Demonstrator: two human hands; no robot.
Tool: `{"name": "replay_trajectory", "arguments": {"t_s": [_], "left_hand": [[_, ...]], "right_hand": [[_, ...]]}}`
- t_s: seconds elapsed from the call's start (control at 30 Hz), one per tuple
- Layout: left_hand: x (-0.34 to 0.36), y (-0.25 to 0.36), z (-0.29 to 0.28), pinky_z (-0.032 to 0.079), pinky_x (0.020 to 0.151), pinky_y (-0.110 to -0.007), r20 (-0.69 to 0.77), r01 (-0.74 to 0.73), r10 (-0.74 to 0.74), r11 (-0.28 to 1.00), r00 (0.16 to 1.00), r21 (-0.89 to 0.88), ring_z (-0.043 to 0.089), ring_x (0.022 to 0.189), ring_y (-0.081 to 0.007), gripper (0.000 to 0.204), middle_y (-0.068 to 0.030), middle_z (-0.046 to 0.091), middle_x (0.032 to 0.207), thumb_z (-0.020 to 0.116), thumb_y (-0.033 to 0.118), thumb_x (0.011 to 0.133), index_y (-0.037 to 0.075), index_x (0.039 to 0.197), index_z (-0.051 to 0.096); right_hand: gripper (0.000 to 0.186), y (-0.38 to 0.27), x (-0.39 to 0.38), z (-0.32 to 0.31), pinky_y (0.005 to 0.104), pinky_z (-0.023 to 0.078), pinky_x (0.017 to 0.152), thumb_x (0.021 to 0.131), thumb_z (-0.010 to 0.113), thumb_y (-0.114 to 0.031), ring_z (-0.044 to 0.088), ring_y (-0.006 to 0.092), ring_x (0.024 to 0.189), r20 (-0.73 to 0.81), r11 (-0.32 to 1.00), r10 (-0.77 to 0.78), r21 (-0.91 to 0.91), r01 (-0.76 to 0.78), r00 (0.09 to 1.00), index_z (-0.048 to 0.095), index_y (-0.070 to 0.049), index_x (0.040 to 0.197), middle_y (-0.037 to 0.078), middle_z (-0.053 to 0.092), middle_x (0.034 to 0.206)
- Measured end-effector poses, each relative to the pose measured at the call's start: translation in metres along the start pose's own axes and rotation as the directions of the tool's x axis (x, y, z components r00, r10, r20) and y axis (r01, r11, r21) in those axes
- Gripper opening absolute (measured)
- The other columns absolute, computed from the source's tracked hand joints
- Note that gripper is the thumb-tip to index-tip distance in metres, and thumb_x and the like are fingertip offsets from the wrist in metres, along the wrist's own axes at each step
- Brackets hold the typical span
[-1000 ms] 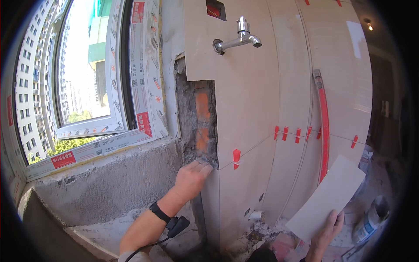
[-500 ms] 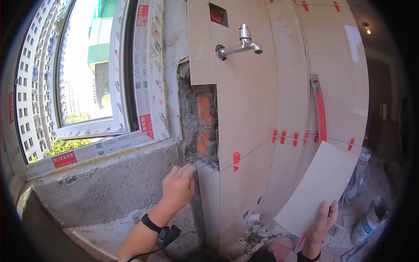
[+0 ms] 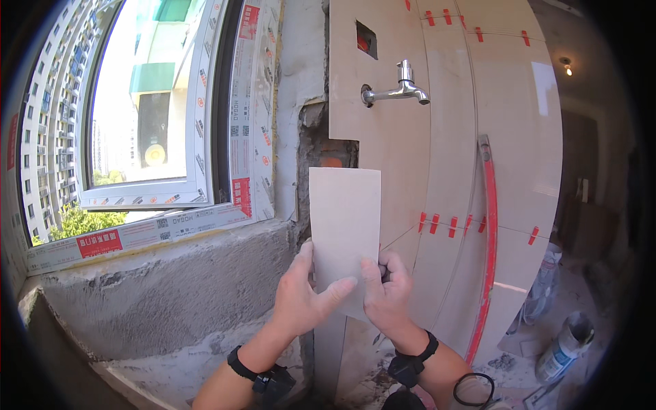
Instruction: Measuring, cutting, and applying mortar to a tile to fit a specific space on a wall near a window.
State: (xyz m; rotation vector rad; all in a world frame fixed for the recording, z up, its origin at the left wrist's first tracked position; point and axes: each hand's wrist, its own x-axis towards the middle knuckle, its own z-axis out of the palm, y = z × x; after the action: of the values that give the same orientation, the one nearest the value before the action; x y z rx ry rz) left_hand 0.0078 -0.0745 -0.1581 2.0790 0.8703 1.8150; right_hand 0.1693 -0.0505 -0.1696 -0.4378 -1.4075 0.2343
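A pale, narrow piece of wall tile (image 3: 345,215) stands upright in front of me, before the rough gap in the wall. My left hand (image 3: 304,294) holds its left edge, with the fingers partly behind it and the thumb stretched over its lower face. On the right edge my right hand (image 3: 388,290) grips the tile, thumb on the front and fingers bent round the side. Behind the tile's top, grey mortar and orange brick (image 3: 333,162) show in the gap; the tile covers the rest. A pale tile strip (image 3: 328,355) stands below my hands.
A chrome tap (image 3: 403,92) juts from the tiled wall above right. Several red clips (image 3: 452,227) sit along the joints, and a long red level (image 3: 490,225) leans there. The window frame (image 3: 143,229) and rough cement ledge (image 3: 171,287) lie left. A bucket (image 3: 564,348) stands low right.
The tile piece has come from the lower right to the middle and turned upright. My left hand has left the top of the lower strip and taken hold of the tile beside my right hand.
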Motion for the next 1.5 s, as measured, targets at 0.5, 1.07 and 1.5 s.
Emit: {"name": "replay_trajectory", "arguments": {"t_s": [0.5, 1.07, 1.5], "left_hand": [[0.071, 0.000, -0.024, 0.056, 0.083, -0.036, -0.264, -0.103, 0.069, 0.988, 0.962, -0.117, 0.067, 0.103, -0.0259, 0.077, -0.0201, 0.065, 0.110, 0.091, 0.038, 0.070, -0.008, 0.121, 0.054], [0.093, -0.021, -0.005, 0.052, 0.086, -0.043, -0.343, 0.050, 0.062, 0.950, 0.937, 0.309, 0.065, 0.096, -0.0348, 0.078, -0.0255, 0.066, 0.101, 0.088, 0.051, 0.070, -0.010, 0.109, 0.059], [0.092, -0.016, 0.009, 0.052, 0.095, -0.041, -0.389, 0.081, 0.111, 0.892, 0.915, 0.446, 0.067, 0.109, -0.0396, 0.098, -0.0314, 0.066, 0.116, 0.085, 0.053, 0.073, -0.021, 0.128, 0.053]], "right_hand": [[0.012, -0.018, 0.065, 0.037, 0.0456, 0.051, 0.060, 0.086, 0.070, -0.010, 0.064, 0.0370, 0.073, 0.304, 0.796, -0.431, -0.315, 0.516, 0.850, 0.064, -0.005, 0.096, 0.013, 0.062, 0.085], [0.014, 0.011, 0.080, 0.029, 0.0513, 0.048, 0.062, 0.088, 0.067, -0.011, 0.062, 0.0425, 0.073, 0.332, 0.784, -0.272, -0.469, 0.408, 0.903, 0.059, -0.001, 0.082, 0.019, 0.063, 0.079], [0.013, 0.025, 0.082, 0.032, 0.0513, 0.049, 0.063, 0.085, 0.068, -0.007, 0.062, 0.0434, 0.074, 0.261, 0.785, -0.273, -0.496, 0.371, 0.926, 0.058, 0.000, 0.081, 0.020, 0.063, 0.079]]}}
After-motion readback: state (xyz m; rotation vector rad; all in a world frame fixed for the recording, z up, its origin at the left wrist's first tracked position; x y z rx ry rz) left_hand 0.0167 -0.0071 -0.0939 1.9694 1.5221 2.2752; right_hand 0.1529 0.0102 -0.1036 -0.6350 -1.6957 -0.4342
